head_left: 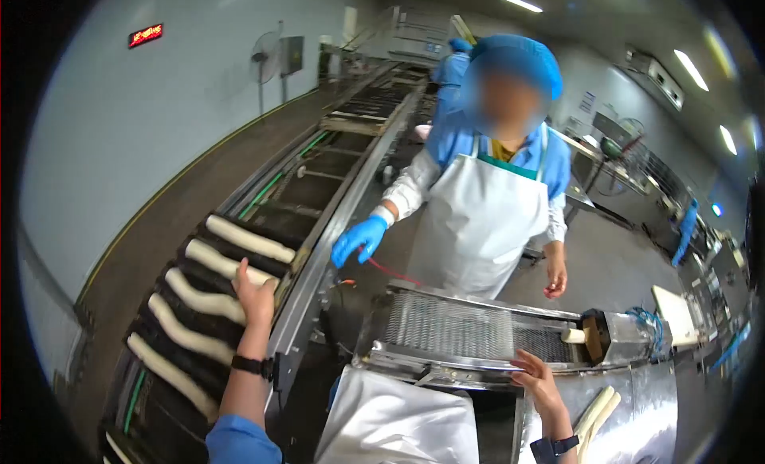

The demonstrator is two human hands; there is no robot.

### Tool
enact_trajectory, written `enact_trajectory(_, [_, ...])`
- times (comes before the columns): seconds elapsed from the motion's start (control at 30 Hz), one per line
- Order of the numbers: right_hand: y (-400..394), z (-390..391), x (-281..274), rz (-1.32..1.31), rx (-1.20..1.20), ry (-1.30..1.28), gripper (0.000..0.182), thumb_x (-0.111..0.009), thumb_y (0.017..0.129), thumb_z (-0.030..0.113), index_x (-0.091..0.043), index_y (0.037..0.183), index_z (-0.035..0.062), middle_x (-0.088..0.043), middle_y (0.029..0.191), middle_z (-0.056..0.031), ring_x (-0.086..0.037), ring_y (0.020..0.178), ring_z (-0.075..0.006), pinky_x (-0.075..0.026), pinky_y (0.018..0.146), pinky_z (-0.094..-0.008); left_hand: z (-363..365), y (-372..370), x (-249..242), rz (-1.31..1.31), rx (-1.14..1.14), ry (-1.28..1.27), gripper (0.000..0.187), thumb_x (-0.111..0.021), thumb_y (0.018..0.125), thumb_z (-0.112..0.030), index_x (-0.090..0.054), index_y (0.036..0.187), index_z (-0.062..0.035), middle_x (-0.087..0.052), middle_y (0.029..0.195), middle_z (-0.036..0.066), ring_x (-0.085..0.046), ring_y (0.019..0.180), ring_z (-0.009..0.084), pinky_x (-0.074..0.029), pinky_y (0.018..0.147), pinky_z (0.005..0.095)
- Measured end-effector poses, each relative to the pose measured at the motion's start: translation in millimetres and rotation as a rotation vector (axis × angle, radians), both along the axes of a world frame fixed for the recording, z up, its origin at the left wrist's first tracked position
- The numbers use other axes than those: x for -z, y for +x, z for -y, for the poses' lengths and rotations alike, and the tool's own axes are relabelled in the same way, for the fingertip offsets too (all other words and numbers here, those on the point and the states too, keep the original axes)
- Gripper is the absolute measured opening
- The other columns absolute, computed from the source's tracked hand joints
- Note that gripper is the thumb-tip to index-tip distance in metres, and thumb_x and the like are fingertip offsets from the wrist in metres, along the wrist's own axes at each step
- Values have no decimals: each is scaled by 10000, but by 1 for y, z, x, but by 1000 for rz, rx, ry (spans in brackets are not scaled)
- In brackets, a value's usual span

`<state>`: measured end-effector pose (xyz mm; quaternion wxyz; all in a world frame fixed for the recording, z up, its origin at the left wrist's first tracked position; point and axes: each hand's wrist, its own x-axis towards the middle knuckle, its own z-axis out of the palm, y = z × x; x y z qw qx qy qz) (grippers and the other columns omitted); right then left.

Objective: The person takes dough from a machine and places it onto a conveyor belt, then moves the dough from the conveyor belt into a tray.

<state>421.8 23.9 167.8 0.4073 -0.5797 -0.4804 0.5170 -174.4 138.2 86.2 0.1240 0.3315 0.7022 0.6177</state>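
Long pale dough strips lie in dark trays on the conveyor at the left. My left hand [255, 295] is over the conveyor, fingers apart, at the right end of the second dough strip [219, 259]; whether it touches the strip is unclear. My right hand [539, 382] has its fingers spread beside the near edge of the mesh belt [450, 324], with nothing in it. A short dough piece [573, 336] sits at the belt's right end, by the machine outlet. Two dough strips [598, 416] rest on the metal table just right of my right hand.
Across the mesh belt stands a co-worker in a white apron [478, 225], one blue-gloved hand [358, 241] near the conveyor rail [343, 201]. Another person [453, 73] is farther back. White cloth or plastic [398, 420] lies before me.
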Motion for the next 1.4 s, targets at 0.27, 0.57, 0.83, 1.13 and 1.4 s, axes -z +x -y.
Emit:
enact_trajectory(0.27, [113, 91, 85, 1298, 339, 106, 936, -825, 719, 204, -382, 1526, 39, -416, 1537, -252, -392, 1408, -474, -353, 1163, -520, 7, 112, -77, -550, 321, 55, 530, -864, 732, -194, -718, 1241, -204, -309, 1621, 227, -98, 1518, 515, -158, 1219, 596])
enact_trajectory(0.57, [169, 180, 103, 1296, 870, -585, 999, -792, 815, 312, -206, 1612, 168, -246, 1622, -264, -366, 1425, -468, -323, 1111, -680, 18, 200, -215, -931, 456, 638, 188, -807, 656, -106, -646, 562, -128, -491, 1540, 107, -205, 1505, 470, -63, 1169, 718])
enact_trajectory(0.83, [172, 191, 96, 1297, 811, -537, 974, -788, 834, 301, -211, 1617, 250, -392, 1489, -301, -518, 1245, -472, -463, 970, -627, -54, 150, -94, -684, 949, -46, 166, -786, 781, -210, -707, 714, -81, -596, 1398, 219, -342, 1456, 463, -201, 1191, 641])
enact_trajectory(1.13, [150, 175, 96, 1418, 782, -500, 708, -608, 945, 140, -283, 1566, 42, -316, 1581, -289, -374, 1419, -481, -294, 1159, -634, -6, 49, 20, -888, 809, -430, 568, -766, 761, -104, -657, 1318, -78, -344, 1567, 308, -325, 1463, 452, -298, 1209, 493])
enact_trajectory(1.4, [126, 95, 156, 1353, 624, -87, 688, -521, 982, 338, -365, 1480, -110, -331, 1566, -326, -256, 1495, -448, -170, 1232, -547, -1, 56, 30, -980, 740, -380, 525, -740, 746, -42, -663, 1263, 12, -327, 1598, 257, -287, 1498, 407, -292, 1222, 449])
